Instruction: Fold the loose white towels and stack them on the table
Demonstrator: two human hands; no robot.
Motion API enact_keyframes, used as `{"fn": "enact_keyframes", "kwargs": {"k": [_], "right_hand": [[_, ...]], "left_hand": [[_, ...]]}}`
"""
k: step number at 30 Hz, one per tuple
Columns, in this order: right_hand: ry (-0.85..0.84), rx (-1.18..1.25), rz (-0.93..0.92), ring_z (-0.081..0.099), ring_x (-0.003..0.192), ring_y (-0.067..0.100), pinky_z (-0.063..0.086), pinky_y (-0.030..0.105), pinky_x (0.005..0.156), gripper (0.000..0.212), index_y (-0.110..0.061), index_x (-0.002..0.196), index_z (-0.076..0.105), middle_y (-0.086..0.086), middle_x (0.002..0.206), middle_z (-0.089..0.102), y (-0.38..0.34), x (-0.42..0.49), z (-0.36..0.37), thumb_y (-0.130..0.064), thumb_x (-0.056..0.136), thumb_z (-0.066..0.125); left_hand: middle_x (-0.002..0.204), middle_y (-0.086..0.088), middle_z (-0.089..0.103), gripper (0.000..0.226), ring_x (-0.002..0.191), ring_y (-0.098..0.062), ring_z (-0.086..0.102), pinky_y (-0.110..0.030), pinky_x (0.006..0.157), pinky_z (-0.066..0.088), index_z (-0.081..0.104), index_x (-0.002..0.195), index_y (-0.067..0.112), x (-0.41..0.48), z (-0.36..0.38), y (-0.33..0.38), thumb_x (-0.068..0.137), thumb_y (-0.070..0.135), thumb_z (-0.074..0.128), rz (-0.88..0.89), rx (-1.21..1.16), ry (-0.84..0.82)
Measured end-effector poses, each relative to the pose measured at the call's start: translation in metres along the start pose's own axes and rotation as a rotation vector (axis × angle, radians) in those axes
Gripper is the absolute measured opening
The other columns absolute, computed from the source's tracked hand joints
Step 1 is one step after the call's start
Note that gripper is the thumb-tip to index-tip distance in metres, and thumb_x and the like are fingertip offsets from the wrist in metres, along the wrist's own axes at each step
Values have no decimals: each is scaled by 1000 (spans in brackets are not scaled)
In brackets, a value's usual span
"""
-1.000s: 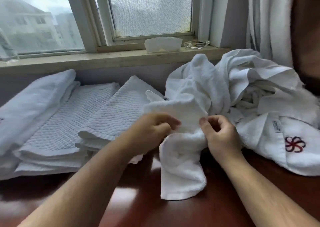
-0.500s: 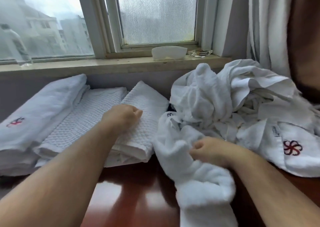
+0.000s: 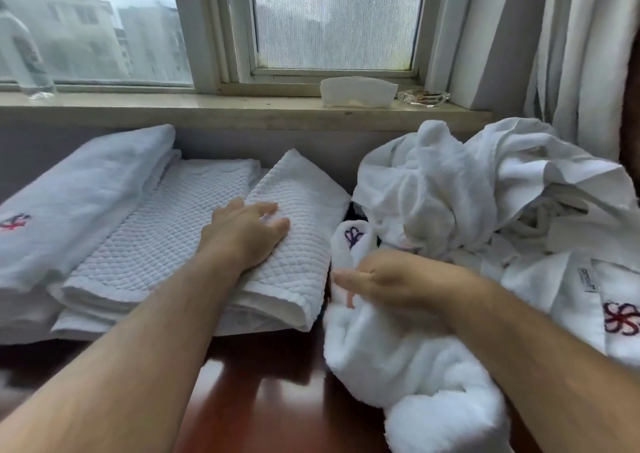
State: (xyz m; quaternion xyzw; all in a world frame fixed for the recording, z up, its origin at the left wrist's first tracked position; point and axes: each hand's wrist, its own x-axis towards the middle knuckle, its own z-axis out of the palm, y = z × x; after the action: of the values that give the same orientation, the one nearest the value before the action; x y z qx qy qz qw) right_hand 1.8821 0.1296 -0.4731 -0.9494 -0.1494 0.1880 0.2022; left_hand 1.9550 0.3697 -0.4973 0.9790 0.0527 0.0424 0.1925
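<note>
My left hand (image 3: 247,236) lies flat with straight fingers on a folded quilted white towel (image 3: 301,262) at the middle of the dark wooden table (image 3: 263,400). My right hand (image 3: 391,281) rests on a loose fluffy white towel (image 3: 415,376) that is bunched at the table's near right; its fingers point left and look mostly straight, with the tips blurred. A big heap of loose white towels (image 3: 485,193) lies behind it, at the right. More folded white towels (image 3: 86,203) are lined up at the left.
A windowsill (image 3: 242,113) runs along the back with a white tissue box (image 3: 358,91), a glass ashtray (image 3: 424,97) and a clear bottle (image 3: 24,61). Curtains (image 3: 581,54) hang at the right. Bare wood shows at the near centre.
My left hand let go of the loose towel, moved left and now lies flat on the folded quilted towel. The loose towel dropped onto the table under my right hand.
</note>
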Motion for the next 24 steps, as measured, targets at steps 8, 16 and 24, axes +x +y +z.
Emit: {"fn": "enact_keyframes", "kwargs": {"k": [8, 16, 24], "right_hand": [[-113, 77, 140, 76, 80, 21, 61, 30, 70, 30, -9, 104, 71, 3, 82, 79, -3, 13, -38, -35, 99, 56], [252, 1153, 307, 72, 86, 31, 64, 41, 64, 30, -5, 101, 59, 21, 93, 70, -19, 114, -9, -35, 101, 57], [407, 1030, 333, 61, 88, 26, 56, 36, 85, 37, 0, 133, 57, 6, 100, 61, -12, 162, -12, -19, 103, 49]], "left_hand": [[163, -1, 27, 62, 148, -29, 20, -54, 115, 23, 43, 146, 50, -4, 0, 0, 89, 74, 42, 8, -25, 23], [160, -9, 28, 73, 144, -33, 26, -51, 116, 27, 39, 152, 40, -13, 0, 1, 88, 75, 44, -40, -68, 55], [153, -5, 31, 72, 140, -25, 32, -46, 111, 34, 42, 151, 34, -19, -1, 2, 89, 71, 51, -12, -164, 119]]}}
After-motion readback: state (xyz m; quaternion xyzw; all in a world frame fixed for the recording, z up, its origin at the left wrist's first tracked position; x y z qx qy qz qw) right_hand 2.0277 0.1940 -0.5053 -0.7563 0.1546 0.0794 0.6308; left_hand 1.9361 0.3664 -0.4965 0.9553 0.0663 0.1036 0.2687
